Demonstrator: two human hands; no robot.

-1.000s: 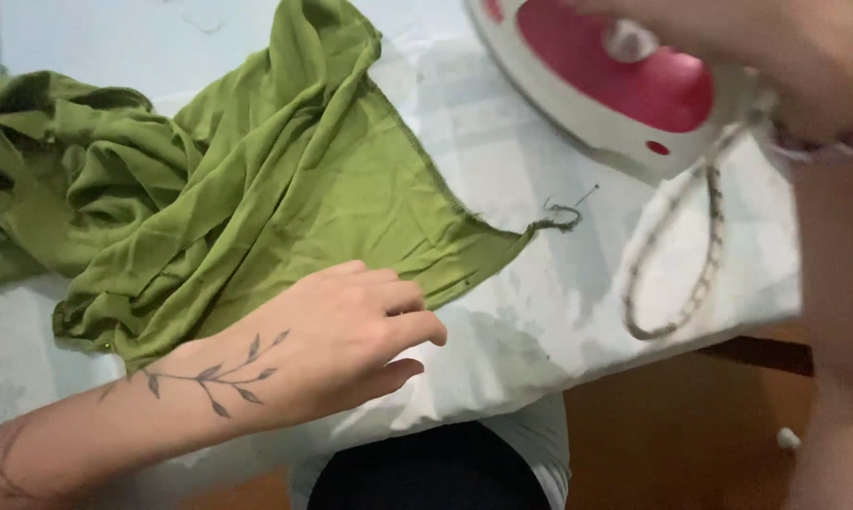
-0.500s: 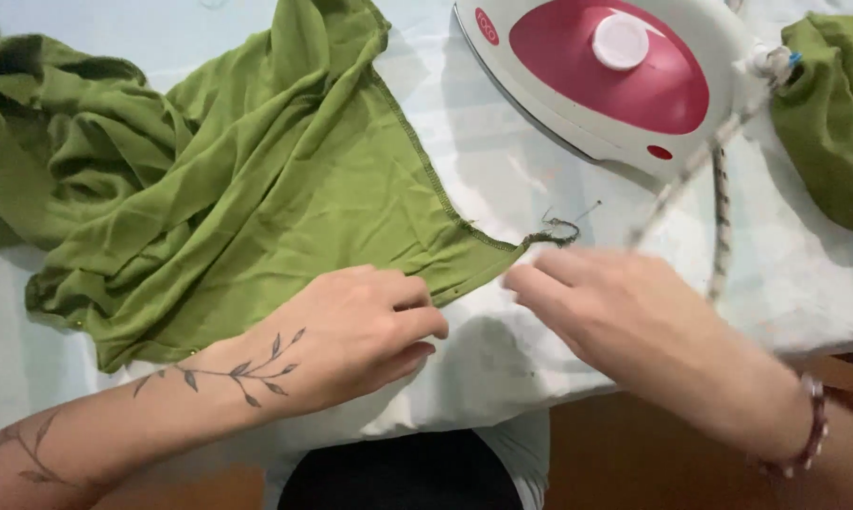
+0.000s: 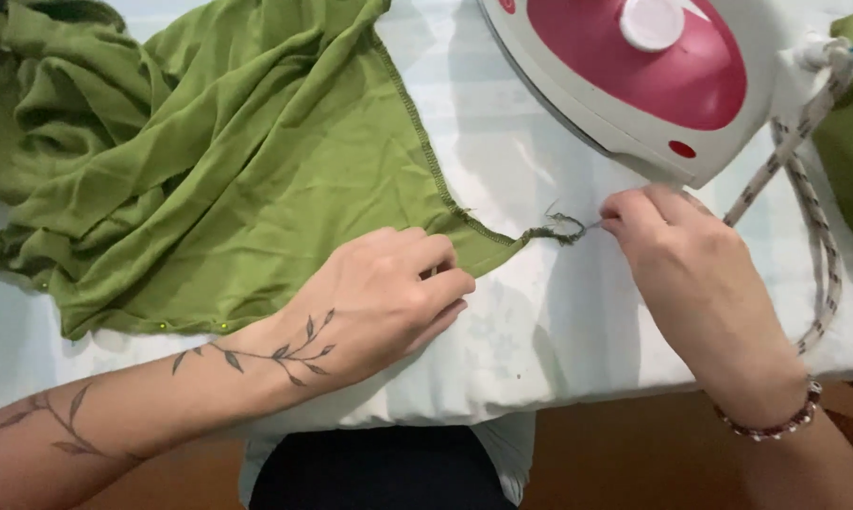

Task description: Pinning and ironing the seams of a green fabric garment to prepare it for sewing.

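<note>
**Loose thread pinched at garment corner**

Head view: the crumpled green knit garment (image 3: 209,179) is pressed flat on the white padded board (image 3: 540,331) by the left hand (image 3: 379,297). Its frayed thread (image 3: 563,227) is pinched by the right hand (image 3: 691,274). The pink-and-white iron (image 3: 653,76) is cut off above.

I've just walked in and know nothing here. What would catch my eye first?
Probably the crumpled green cloth spread over the left of the white padded board. Next, the pink and white iron resting at upper right. The left hand presses the cloth's corner flat while the right hand pinches a loose thread at its tip.
</note>
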